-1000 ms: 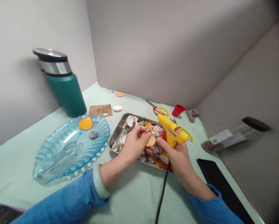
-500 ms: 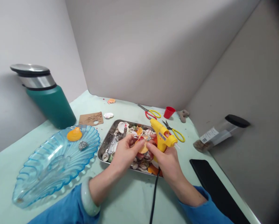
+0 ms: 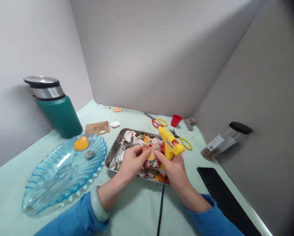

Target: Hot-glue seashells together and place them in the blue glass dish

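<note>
Over the metal tray, my left hand (image 3: 133, 160) is closed with thumb and fingers on an orange-yellow seashell (image 3: 151, 155) that has a red spot near its top edge. My right hand (image 3: 174, 168) is wrapped around the handle of a yellow hot glue gun (image 3: 171, 144), its nozzle pointing right, away from the shell. The right thumb also presses on the shell's right side. A black cord (image 3: 162, 203) runs from the gun toward me. Beneath both hands, the tray (image 3: 108, 157) is filled with mixed shells, partly hidden by the hands.
Left: a blue scalloped glass dish (image 3: 63, 173) with an orange shell (image 3: 81, 143) and speckled stone (image 3: 89, 154), and a green bottle (image 3: 60, 114). Behind: cardboard (image 3: 97, 127), scissors (image 3: 161, 122), more scissors (image 3: 185, 142), red cup (image 3: 176, 120). Right: a clear jar (image 3: 225, 141), black slab (image 3: 225, 193).
The camera view has shifted slightly. A silver pin-like piece seen above the shell between my hands no longer shows. Both hands keep their hold on the shell, and the glue gun stays in my right.
</note>
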A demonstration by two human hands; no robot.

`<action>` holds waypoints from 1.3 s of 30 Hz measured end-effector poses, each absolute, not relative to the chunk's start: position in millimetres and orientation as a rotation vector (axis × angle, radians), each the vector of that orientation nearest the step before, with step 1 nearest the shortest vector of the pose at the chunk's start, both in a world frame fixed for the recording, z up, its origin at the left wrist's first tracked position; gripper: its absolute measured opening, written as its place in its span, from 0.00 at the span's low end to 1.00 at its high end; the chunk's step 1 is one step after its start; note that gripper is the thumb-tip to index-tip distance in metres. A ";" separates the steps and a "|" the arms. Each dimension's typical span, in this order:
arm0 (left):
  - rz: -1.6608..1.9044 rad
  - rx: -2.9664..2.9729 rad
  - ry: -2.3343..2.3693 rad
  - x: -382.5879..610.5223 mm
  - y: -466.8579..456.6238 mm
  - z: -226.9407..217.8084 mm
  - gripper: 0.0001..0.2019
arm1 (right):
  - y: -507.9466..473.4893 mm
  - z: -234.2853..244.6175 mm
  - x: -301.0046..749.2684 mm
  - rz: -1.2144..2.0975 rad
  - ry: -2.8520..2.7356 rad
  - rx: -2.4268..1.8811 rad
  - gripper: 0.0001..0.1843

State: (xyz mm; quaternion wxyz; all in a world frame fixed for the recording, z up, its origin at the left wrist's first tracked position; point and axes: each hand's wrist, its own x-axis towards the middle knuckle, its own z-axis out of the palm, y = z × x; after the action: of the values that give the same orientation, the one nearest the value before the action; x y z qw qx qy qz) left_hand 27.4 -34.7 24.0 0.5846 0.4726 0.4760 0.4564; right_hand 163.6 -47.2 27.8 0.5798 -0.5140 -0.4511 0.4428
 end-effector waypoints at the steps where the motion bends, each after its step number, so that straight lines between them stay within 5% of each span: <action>1: 1.073 1.112 1.106 27.4 -34.9 23.8 0.20 | -47.1 27.7 163.7 1.038 -1.057 -1.198 0.26; 28: 1.210 1.123 1.351 12.8 -25.0 18.5 0.20 | -56.1 19.2 181.2 0.879 -1.649 -1.220 0.14; 39: 1.226 1.014 1.327 12.9 -25.3 19.9 0.21 | -57.9 14.6 183.9 0.893 -1.726 -1.269 0.16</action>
State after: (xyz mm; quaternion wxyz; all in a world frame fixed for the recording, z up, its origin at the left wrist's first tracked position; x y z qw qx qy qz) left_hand 12.9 -25.3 19.9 0.5097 0.4211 0.5511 0.5090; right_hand 183.9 -57.9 14.6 0.3987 -0.5014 -0.6819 0.3529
